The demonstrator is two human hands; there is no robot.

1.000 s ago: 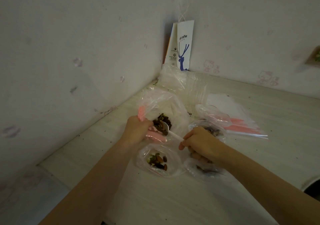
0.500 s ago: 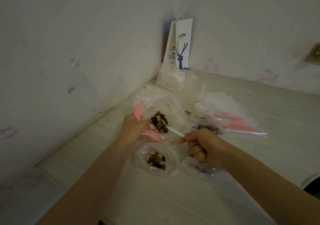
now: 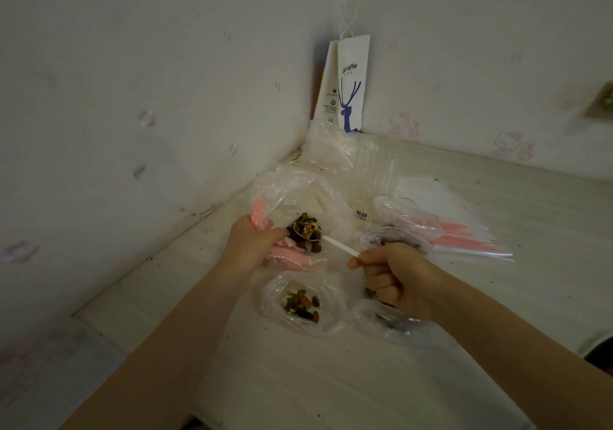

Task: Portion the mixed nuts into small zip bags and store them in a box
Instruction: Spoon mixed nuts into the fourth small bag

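On my feed the left grip [image 3: 250, 245] is curled round the pink zip edge of the large bag [image 3: 298, 194], whose mouth gapes open toward me on the counter [image 3: 331, 380]. The right grip [image 3: 394, 275] is fisted round the end of a white spoon [image 3: 340, 246], pinching the handle. The spoon's bowl sits inside the large bag, heaped with mixed nuts [image 3: 306, 230], a pale walnut piece on top. Just in front lies an open small zip bag [image 3: 298, 303] with a few nuts inside. A second small bag [image 3: 394, 239] lies behind the right grip and a third small bag [image 3: 391, 325] partly under it, both holding dark nuts. A stack of empty zip bags [image 3: 464, 230] lies further right, and a coffee paper bag [image 3: 351, 81] stands in the corner.
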